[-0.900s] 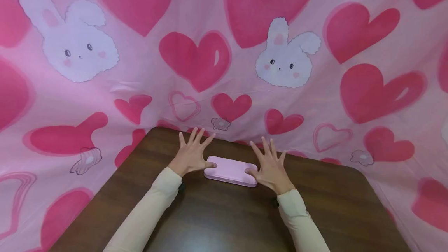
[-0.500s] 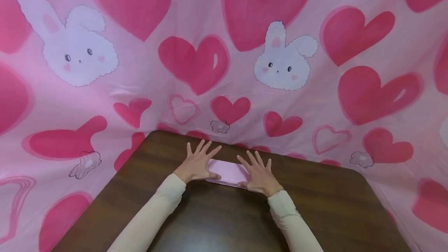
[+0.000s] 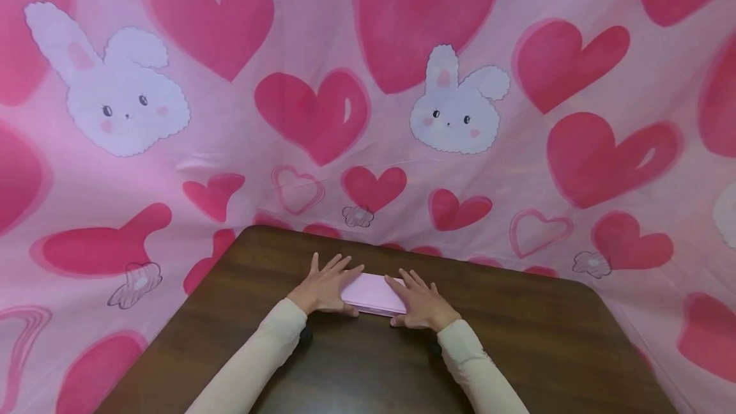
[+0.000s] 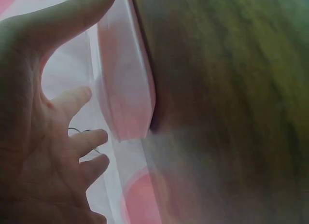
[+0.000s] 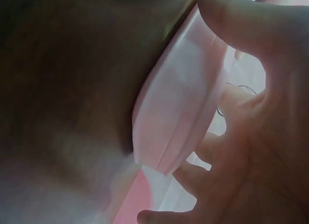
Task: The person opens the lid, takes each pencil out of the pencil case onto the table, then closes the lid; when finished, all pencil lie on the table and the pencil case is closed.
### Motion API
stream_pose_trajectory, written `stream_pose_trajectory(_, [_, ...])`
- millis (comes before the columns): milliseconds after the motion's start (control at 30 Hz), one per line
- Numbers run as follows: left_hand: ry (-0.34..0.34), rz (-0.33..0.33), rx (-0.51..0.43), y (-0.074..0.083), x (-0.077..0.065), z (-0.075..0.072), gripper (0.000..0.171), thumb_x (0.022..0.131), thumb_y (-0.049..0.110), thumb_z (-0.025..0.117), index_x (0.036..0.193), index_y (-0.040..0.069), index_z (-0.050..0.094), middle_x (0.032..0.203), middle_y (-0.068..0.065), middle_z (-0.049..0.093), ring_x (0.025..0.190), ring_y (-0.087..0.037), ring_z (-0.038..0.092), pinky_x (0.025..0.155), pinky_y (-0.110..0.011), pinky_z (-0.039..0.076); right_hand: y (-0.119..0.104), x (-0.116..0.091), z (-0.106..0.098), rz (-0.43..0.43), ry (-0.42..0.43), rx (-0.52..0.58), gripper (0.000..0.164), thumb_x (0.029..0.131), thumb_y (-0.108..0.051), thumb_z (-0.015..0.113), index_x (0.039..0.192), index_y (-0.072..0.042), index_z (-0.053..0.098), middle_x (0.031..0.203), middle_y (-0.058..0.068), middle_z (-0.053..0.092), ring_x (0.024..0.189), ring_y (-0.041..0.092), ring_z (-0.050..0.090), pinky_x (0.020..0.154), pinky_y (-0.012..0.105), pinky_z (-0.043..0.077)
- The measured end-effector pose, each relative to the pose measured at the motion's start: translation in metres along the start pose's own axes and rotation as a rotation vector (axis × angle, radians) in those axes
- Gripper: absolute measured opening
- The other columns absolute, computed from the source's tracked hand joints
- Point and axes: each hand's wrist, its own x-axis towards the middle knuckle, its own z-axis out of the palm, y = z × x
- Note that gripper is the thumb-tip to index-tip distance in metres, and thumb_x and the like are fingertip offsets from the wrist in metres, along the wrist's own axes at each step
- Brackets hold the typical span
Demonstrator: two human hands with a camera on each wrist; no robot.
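Note:
A flat, light pink case with rounded corners lies on the dark wooden table. My left hand is at its left end, fingers spread and thumb low along the near side. At the right end is my right hand, spread likewise, its thumb by the near edge and index finger over the top. In the left wrist view, the thumb overlaps the near side of the case, while the other fingers stretch out beyond it. The right wrist view shows a seam along the case's side.
A pink cloth printed with hearts and rabbits hangs behind the table and round its sides. The table's far edge runs close behind the case. Both forearms wear cream sleeves, with a small dark object at the left wrist.
Both hands have come lower and closer together at the case's ends. The thumbs have gone from its top to its near side. The head view has tilted slightly up.

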Motion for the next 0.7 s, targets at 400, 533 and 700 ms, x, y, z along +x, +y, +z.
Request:
stream_pose_trajectory(400, [-0.048, -0.014, -0.028, 0.0011, -0.0009, 0.0071, 0.092, 0.074, 0.061, 0.077, 0.154, 0.032, 0.042, 0.164, -0.005, 0.038, 0.155, -0.034, 0.028, 0.118, -0.078, 0.004, 0.0016, -0.0006, 0.0055, -0.079, 0.0, 0.028, 0.094, 0.078, -0.042, 0.081, 0.159, -0.029, 0.035, 0.167, 0.017, 0.028, 0.154, 0.047, 0.022, 0.119, 0.067, 0.027])
stream_pose_trajectory(533, [-0.052, -0.001, -0.048, -0.0003, -0.0003, 0.0098, 0.09, 0.075, 0.055, 0.078, 0.154, 0.031, 0.044, 0.163, -0.005, 0.041, 0.154, -0.033, 0.03, 0.118, -0.077, 0.009, 0.0021, -0.0013, 0.006, -0.068, -0.011, 0.044, 0.093, 0.078, -0.04, 0.081, 0.158, -0.03, 0.035, 0.167, 0.016, 0.028, 0.154, 0.047, 0.022, 0.117, 0.067, 0.032])
stream_pose_trajectory(700, [-0.056, 0.005, -0.097, -0.0004, 0.0029, 0.0069, 0.087, 0.078, 0.048, 0.079, 0.155, 0.029, 0.042, 0.162, -0.006, 0.041, 0.153, -0.03, 0.033, 0.122, -0.068, 0.018, 0.0027, 0.0006, 0.0032, -0.037, -0.003, 0.032, 0.092, 0.079, -0.038, 0.081, 0.158, -0.033, 0.034, 0.167, 0.014, 0.028, 0.154, 0.044, 0.023, 0.114, 0.066, 0.037])
